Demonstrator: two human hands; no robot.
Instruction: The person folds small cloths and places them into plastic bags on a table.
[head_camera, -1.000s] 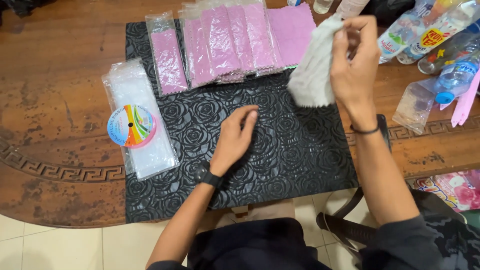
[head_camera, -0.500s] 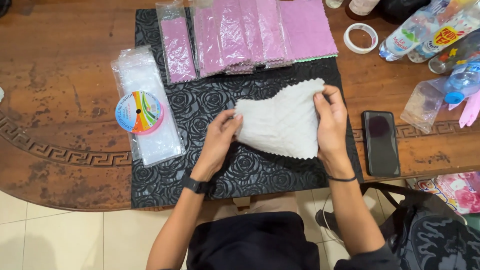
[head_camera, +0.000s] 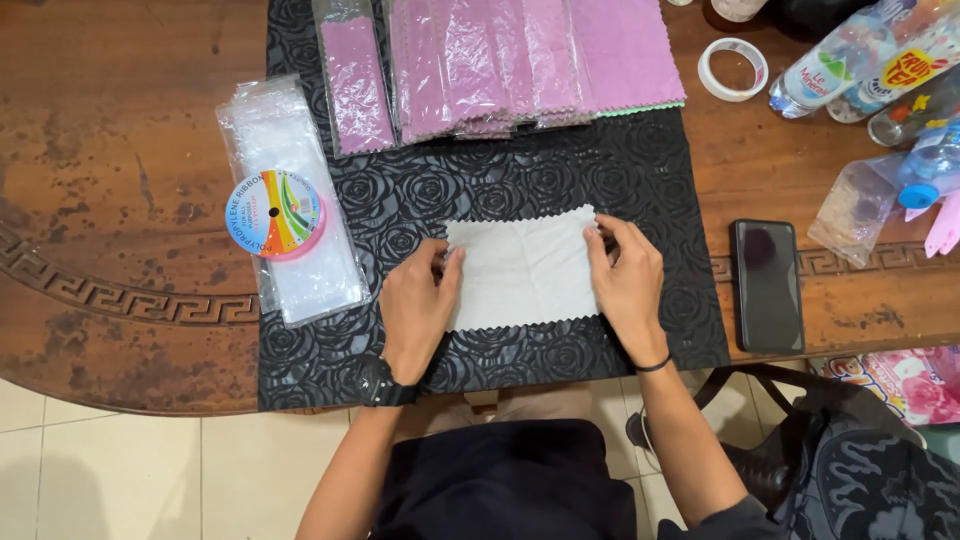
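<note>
The head camera looks straight down. A white cloth (head_camera: 522, 268) with zigzag edges lies flat on a black mat (head_camera: 480, 190) that has roses pressed into it. The mat lies on a brown wooden tabletop (head_camera: 120, 150).

The left hand (head_camera: 418, 305) rests on the left edge of the white cloth. Its fingers are nearly flat and lie on the cloth, and it does not close around anything. There is a black watch (head_camera: 380, 385) on that wrist. The right hand (head_camera: 630, 280) is on the right edge of the cloth. Its fingertips (head_camera: 600, 232) touch the top right corner, but it is hard to tell if they pinch it or only press on it. A thin black band (head_camera: 652, 365) goes around that wrist.

At the top of the mat lies a row of pink cloths in clear bags (head_camera: 520, 65). On the left is a pile of clear bags (head_camera: 290, 200), and a round ribbon spool (head_camera: 275, 213) sits on top of it. To the right of the mat, a black phone (head_camera: 766, 285) lies on the tabletop. Farther up are a roll of tape (head_camera: 733, 68) and some plastic bottles (head_camera: 850, 55).
</note>
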